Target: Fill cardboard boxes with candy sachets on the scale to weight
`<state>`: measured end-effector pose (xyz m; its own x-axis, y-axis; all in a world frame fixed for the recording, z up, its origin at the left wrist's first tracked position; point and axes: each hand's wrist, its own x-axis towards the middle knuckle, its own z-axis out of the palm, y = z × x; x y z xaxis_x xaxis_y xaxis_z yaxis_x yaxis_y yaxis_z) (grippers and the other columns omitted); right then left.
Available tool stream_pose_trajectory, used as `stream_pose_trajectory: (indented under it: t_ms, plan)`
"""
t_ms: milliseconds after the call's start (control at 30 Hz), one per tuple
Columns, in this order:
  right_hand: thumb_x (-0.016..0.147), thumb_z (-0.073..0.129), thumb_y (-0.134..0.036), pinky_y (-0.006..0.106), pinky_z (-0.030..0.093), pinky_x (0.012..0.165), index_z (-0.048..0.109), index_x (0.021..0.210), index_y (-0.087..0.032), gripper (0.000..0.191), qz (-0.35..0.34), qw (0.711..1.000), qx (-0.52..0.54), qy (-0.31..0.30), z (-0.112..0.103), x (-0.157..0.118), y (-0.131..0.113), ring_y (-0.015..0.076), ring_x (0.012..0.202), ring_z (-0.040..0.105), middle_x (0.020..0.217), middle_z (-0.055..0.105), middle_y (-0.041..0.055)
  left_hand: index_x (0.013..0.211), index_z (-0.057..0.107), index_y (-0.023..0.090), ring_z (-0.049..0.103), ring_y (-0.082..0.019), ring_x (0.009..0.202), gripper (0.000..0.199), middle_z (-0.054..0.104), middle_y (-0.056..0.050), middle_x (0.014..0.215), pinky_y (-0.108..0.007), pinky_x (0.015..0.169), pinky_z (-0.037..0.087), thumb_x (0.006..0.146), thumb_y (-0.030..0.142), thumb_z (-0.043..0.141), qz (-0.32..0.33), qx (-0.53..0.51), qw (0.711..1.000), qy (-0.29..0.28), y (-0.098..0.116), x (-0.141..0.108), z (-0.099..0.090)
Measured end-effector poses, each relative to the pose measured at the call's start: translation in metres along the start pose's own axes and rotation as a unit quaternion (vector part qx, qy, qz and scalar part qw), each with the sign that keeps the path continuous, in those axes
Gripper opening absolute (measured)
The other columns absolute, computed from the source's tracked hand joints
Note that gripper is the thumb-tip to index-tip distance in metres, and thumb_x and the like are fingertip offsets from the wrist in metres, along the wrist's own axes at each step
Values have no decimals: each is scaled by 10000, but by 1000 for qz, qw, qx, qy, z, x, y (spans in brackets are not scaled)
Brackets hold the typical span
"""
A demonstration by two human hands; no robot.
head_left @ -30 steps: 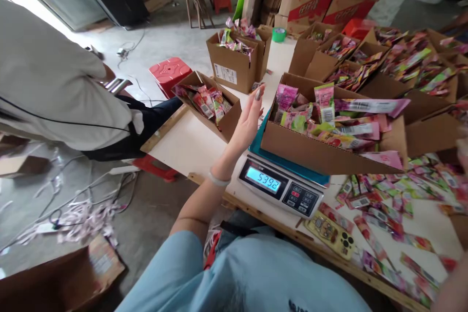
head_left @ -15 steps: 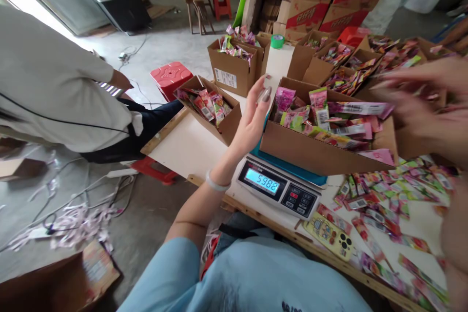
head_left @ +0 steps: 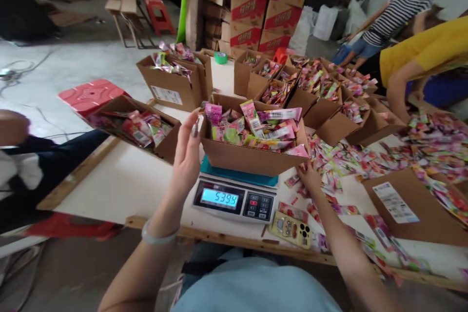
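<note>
One big box (head_left: 248,158) full of candy-like packs (head_left: 280,114) sits on one scale (head_left: 239,209) on the counter (head_left: 120,175). I think this is the weighing step. Moving the box would call for a hand at each end. The left hand (head_left: 186,158) is wide open by its 9 o'clock end, holding nothing. The right hand (head_left: 310,175) is at its 4 o'clock corner; I can't tell its grip. From the scale, one low box (head_left: 168,148) is at 10 o'clock, two boxes (head_left: 190,87) at 11, one tape roll (head_left: 221,58) at 12, one phone (head_left: 291,229) at 4. The loose packs (head_left: 331,168) at 2 are too many to count.
</note>
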<state>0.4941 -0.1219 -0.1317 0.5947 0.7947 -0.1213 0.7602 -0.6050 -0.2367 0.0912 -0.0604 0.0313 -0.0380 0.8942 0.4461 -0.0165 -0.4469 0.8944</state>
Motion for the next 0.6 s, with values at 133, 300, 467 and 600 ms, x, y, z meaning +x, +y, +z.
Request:
stream_pose_trajectory:
  t_ms: [133,300,467,600]
  plan:
    - [976,274,-291,426,531,980,639,1392,-93,588,-51,998,-16,29,-34,4,20,298,1130,667,1274,659,245,1491,579,302,432,-270,1576,558,554,-67,1615,-459,1355,302,1039,625,522,2,19,1000,24,10,-3,-1]
    - [954,331,-274,399,493,798,700,1224,-24,521,-76,989,-43,117,-94,15,33,291,878,672,1037,683,266,1452,602,292,511,-279,1514,570,606,-78,1559,-451,1322,372,1025,660,515,44,24,998,31,15,4,-10]
    - [1022,372,-479,397,480,867,694,1164,-102,516,-131,953,-26,273,-220,18,-30,272,929,654,1057,681,241,1436,612,304,441,-266,1568,497,567,-59,1602,-442,1350,332,1033,592,565,72,42,996,10,32,11,-18]
    - [1014,381,-622,416,510,880,698,1069,-202,529,-373,832,75,404,-299,-37,-144,261,912,653,1020,685,172,1459,596,296,444,-261,1567,485,565,-68,1602,-437,1339,352,1047,550,571,93,43,995,10,38,8,-23]
